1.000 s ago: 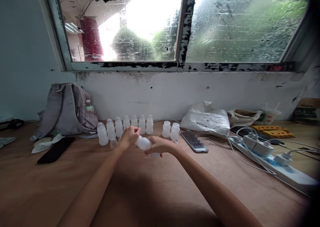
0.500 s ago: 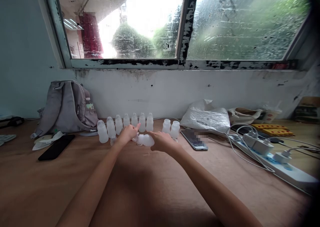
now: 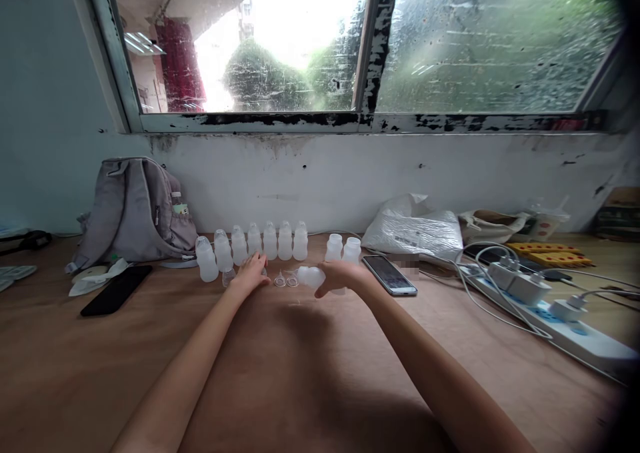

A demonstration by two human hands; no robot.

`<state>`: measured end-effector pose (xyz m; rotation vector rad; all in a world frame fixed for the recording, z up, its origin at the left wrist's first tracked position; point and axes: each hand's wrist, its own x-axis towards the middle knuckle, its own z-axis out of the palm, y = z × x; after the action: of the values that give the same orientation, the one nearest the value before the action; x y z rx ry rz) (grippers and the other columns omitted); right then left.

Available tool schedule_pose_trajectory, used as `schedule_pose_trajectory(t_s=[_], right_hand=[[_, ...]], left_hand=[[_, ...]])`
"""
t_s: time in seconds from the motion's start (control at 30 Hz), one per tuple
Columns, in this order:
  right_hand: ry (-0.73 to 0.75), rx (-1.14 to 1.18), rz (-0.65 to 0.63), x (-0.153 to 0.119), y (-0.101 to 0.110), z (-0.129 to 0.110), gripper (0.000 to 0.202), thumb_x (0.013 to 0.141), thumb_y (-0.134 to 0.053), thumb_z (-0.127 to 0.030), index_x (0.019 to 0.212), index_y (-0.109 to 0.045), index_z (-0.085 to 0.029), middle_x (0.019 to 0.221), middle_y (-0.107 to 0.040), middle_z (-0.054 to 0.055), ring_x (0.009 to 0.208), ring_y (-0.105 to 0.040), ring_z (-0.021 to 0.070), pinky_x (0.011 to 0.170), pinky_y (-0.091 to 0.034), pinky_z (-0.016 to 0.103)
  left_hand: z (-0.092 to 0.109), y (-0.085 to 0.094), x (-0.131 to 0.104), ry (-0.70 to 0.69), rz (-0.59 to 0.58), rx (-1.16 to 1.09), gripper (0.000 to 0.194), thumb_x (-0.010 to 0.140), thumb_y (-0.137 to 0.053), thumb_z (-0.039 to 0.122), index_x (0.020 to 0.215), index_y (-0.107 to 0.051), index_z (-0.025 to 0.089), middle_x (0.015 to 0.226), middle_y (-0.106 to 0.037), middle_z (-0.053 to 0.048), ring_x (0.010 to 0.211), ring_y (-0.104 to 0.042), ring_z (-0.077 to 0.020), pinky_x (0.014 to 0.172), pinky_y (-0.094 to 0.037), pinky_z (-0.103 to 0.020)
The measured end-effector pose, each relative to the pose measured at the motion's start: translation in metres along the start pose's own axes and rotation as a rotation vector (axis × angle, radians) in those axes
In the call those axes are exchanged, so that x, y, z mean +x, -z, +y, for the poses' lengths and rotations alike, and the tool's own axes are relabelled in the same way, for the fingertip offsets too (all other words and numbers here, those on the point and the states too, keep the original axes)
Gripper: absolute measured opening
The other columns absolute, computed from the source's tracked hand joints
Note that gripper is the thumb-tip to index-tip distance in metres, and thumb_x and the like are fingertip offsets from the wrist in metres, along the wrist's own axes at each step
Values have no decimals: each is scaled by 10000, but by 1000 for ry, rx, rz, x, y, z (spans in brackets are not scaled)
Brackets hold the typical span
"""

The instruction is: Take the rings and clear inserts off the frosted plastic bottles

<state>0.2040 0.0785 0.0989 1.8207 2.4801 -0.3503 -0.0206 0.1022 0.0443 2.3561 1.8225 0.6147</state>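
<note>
My right hand [image 3: 336, 277] is closed around a frosted white bottle [image 3: 311, 277], which lies tilted sideways, its mouth end toward the left. Low over the tabletop, my left hand [image 3: 250, 275] has its thumb and fingers apart beside a small clear piece [image 3: 264, 272], partly hidden by the hand. Between the hands, two clear bottle nipples with rings [image 3: 285, 279] sit on the table. Behind my left hand stands a row of several frosted bottles with clear caps [image 3: 270, 241]. Two uncapped bottles [image 3: 335, 247] stand behind my right hand.
A grey backpack [image 3: 135, 213] and a black phone [image 3: 117, 292] are at the left. To the right lie another phone [image 3: 390, 275], a silver padded bag [image 3: 415, 233] and a white power strip [image 3: 565, 326] with plugs and cables. The wall and window are behind.
My right hand has moved slightly right with the bottle. My left hand has drawn back left and down, and the two ringed nipples now show between the hands.
</note>
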Motion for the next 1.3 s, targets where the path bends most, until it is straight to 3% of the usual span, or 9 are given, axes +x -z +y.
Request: schedule_pose_trajectory(t_s=[0.17,0.3,0.43,0.53,0.7,0.87,1.03,1.17,1.3], right_hand=[[-18,29,3,5,-5,5,433,452,-746,-371,805,-582,-179,843,-608,59,824,-570,246,613,-395,283],[-8,48,5,4,-4,4,436,475,-739,-352,834,-589,-155,840,-605,70,816,-570,236,599,-388,264],[22,87,-23,-3,3,-2,454,511,-716,-351,902,-585,-161,840,-605,72,707,-581,208,534,-390,252],[125,122,-56,-7,7,-7,403,545,-688,-352,905,-579,-209,814,-613,34,627,-570,173,494,-395,237],[220,67,25,-5,5,-10,351,559,-682,-267,891,-576,-227,808,-612,7,745,-564,197,593,-403,257],[253,-5,64,-2,-2,-11,367,555,-677,-217,903,-570,-261,818,-617,-17,747,-571,181,625,-395,249],[371,-152,280,-5,-9,-24,480,552,-670,-168,1000,-528,-264,947,-604,17,895,-538,225,696,-380,272],[333,-144,342,-1,-14,-26,440,619,-630,-256,1036,-490,-238,935,-604,43,858,-550,216,626,-380,255],[256,-112,303,5,-14,-16,374,630,-629,-316,969,-506,-222,875,-612,42,756,-567,196,542,-366,235]], left_hand=[[-7,-1,0,-3,-66,67,358,577,-683,265,886,-522,186,976,-524,-84,943,-495,-273,843,-324,-354],[-7,12,3,-60,-105,72,482,556,-695,325,984,-504,211,1071,-498,-85,1046,-431,-288,909,-262,-384],[17,26,-2,-238,-117,3,632,520,-715,307,1091,-446,280,1165,-447,-33,1121,-372,-251,915,-273,-316],[45,22,-11,-364,-64,-148,567,520,-707,207,1036,-485,290,1077,-507,-15,1063,-440,-245,918,-267,-323],[70,2,-19,-218,70,-321,258,549,-644,113,759,-542,221,736,-573,-53,824,-564,-296,774,-362,-386],[65,0,-17,-177,43,-397,220,470,-648,70,569,-516,214,550,-546,-23,639,-582,-252,574,-407,-300],[49,16,-12,-157,-239,-481,181,426,-712,198,506,-550,199,401,-508,18,325,-482,-154,335,-331,-232],[34,39,-11,-145,-349,-626,496,443,-732,262,905,-555,217,752,-613,-26,510,-577,-150,416,-416,-220],[28,52,-9,-180,-283,-648,563,492,-722,282,991,-470,214,936,-563,-49,682,-594,-157,548,-454,-233]])
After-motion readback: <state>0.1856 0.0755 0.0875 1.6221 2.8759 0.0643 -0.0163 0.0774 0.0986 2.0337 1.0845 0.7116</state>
